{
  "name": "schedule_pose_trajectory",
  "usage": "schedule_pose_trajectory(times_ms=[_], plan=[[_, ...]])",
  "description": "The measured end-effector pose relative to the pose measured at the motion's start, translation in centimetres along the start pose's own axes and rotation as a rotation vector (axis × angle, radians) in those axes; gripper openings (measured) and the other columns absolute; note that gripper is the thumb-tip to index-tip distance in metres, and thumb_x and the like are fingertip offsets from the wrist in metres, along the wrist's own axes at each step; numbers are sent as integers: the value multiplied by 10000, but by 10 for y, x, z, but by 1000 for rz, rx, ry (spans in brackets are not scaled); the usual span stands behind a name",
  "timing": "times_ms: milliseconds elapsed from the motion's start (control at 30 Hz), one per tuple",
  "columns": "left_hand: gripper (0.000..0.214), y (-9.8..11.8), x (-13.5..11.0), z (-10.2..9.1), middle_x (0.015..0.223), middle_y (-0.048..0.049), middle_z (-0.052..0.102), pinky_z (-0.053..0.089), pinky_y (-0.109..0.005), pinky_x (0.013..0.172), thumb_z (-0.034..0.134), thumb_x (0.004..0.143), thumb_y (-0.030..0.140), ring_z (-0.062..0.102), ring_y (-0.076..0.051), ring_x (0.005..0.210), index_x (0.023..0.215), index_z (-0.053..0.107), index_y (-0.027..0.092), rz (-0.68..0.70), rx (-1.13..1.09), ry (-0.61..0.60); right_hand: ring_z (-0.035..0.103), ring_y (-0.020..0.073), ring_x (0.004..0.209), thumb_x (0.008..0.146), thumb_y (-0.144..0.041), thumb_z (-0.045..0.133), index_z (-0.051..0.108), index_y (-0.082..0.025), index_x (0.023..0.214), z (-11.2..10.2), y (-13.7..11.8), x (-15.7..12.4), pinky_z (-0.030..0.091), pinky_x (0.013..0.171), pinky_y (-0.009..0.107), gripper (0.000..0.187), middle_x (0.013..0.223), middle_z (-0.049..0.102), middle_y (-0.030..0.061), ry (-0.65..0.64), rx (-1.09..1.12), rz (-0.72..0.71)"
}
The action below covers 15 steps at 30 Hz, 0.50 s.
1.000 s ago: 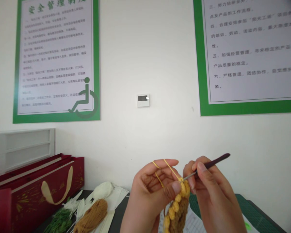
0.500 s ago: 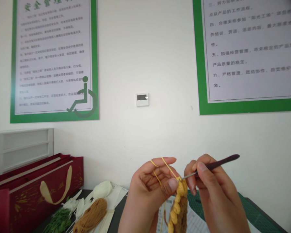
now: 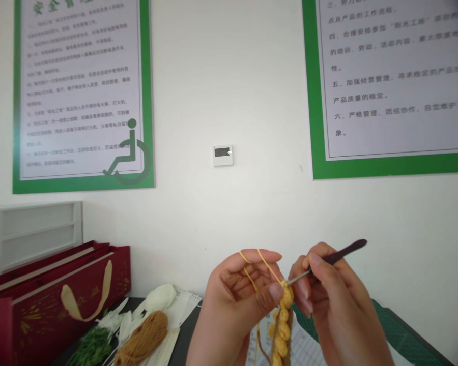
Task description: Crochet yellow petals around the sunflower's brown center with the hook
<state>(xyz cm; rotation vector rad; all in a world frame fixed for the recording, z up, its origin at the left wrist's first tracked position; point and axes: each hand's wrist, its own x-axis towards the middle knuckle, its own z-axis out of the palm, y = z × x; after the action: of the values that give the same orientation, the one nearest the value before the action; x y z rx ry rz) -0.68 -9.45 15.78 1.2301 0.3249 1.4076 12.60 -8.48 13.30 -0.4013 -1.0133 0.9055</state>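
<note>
My left hand point(image 3: 238, 300) pinches the top of a yellow and brown crochet piece point(image 3: 282, 330) between thumb and fingers. A thin yellow yarn strand point(image 3: 266, 266) runs over its raised fingers and down to the piece. My right hand point(image 3: 336, 300) holds a crochet hook point(image 3: 330, 264) with a dark handle and a metal shaft. The hook's tip meets the top stitches at my left thumb. The lower end of the piece hangs below my hands and runs out of the picture.
On the table at left lie a golden-brown yarn skein point(image 3: 143, 338), a white yarn ball point(image 3: 160, 298) and green leafy material point(image 3: 91, 348). Red gift bags point(image 3: 61, 290) stand beyond them. Printed papers point(image 3: 301, 345) and a green cutting mat point(image 3: 397, 335) lie under my hands.
The crochet piece has turned and now shows a narrower edge. The hook handle sits slightly shorter and lower to the right, and the view has drifted a little.
</note>
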Motion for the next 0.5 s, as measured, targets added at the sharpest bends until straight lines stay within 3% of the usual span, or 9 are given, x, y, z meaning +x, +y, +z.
schedule_pose_trajectory(times_ms=[267, 500], plan=[[213, -4, -1, 3, 740, -16, 689, 440, -171, 661, 880, 711, 133, 582, -82, 690, 901, 791, 167, 38, 23, 19, 432, 100, 425, 911, -436, 655, 504, -229, 699, 2, -4, -1, 357, 427, 230, 332, 515, 519, -49, 57, -20, 23], [108, -8, -1, 5, 782, -27, 636, 425, -211, 682, 845, 747, 151, 565, -118, 743, 822, 768, 159, 98, 99, -37, 406, 94, 431, 923, -487, 638, 497, -240, 741, 4, -14, -11, 325, 441, 230, 337, 519, 518, -55, 149, -198, -23]])
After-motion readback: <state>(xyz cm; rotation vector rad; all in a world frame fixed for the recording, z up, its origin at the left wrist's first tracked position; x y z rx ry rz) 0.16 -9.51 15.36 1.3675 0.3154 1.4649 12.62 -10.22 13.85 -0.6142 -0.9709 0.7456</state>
